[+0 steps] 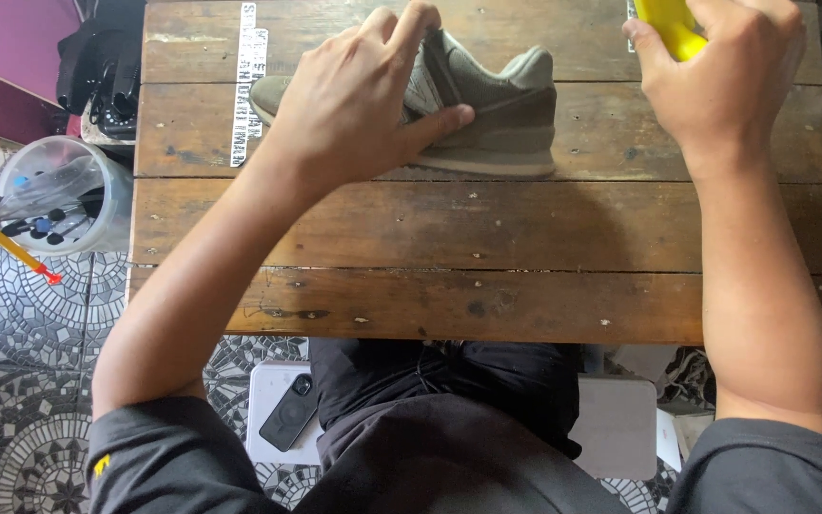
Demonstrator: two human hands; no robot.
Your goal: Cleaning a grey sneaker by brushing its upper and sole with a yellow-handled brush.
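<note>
— Nearest the lens, what do you see?

— Dark trousers [449, 428] and the person's two forearms, with a black phone [289, 412] lying on a white stool [620, 428] edge beside the left knee. Past that comes a worn wooden table [487, 238].

— And the hands?

— Well apart. One hand, the left [359, 100], is clamped over the front half of a grey-green sneaker [497, 109], fingers curled over the laces and the thumb pressed on its side. That shoe stands upright on its sole near the table's far edge, toe pointing left.

— The other?

— Closed around a yellow object [670, 27] at the top edge of the view; that right hand [725, 81] hovers above the table's far right corner. Most of the object is hidden, so I cannot tell what it is.

— Anything beside the table?

— A clear plastic tub [68, 195] of tools stands on the patterned tile floor [11, 381], left of the table.
</note>
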